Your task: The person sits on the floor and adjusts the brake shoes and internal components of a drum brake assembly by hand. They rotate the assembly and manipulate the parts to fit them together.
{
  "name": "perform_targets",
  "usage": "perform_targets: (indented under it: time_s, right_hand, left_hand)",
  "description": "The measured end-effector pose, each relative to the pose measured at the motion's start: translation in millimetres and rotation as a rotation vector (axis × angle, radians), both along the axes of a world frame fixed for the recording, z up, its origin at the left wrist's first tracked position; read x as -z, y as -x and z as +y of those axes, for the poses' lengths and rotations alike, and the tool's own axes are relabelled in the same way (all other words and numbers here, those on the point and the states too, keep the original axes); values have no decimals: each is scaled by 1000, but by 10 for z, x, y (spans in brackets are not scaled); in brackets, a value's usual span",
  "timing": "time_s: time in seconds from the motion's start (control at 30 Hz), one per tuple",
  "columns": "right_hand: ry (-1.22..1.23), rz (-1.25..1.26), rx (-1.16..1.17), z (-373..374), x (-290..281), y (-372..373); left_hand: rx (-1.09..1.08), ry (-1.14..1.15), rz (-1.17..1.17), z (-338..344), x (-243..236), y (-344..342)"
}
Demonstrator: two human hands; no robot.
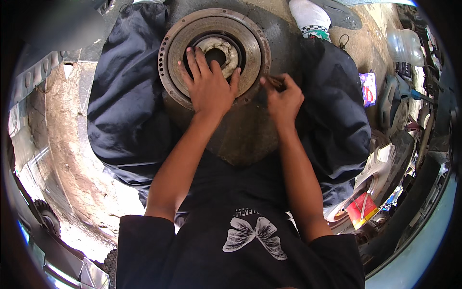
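Observation:
A round, rusty metal flywheel (251, 50) lies flat on the dark floor between my legs. Small holes run along its rim, and a pale, dirty ring (232, 55) surrounds the dark round opening in its middle. My left hand (209, 89) rests on it with the fingers spread, reaching from the worn face onto the central ring. Just off the flywheel's right edge, my right hand (285, 102) is closed around a small, flat brown piece (275, 83). The fingers partly cover that piece, so I cannot tell its kind.
To my right stand a clear plastic bottle (405, 46), a purple packet (368, 89) and a grey-blue tool (392, 98). A red and yellow packet (362, 210) lies lower down among machine parts. A grey slipper (340, 13) is at the far right.

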State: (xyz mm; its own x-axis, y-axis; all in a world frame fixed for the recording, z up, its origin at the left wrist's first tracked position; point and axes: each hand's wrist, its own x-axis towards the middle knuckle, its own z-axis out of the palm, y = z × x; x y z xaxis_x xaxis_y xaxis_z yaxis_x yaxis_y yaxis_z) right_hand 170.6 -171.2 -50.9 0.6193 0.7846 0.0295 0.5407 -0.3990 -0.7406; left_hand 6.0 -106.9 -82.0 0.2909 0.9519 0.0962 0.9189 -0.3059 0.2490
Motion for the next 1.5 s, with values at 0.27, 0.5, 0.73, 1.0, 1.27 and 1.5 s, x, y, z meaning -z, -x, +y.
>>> perform_targets:
  time_s: [0.27,0.5,0.73,1.0,1.27,1.5]
  right_hand:
    - [-35,-14,-19,-143,30,119]
    - [-20,141,99,267,24,-76]
    - [-210,1597,258,-324,-405,-2]
    - [-322,1974,85,-493,-445,-5]
    - [-363,1811,34,-501,-402,22]
    - [-335,1572,116,-405,-265,-1]
  left_hand:
    - [6,43,-8,21,-46,6]
    - [-2,35,-36,-12,-38,4]
    - [-7,44,5,-2,-36,-28]
    - [-1,75,10,2,-66,-6]
    - [-1,36,24,6,-38,3]
    - [10,-6,14,-15,-17,8]
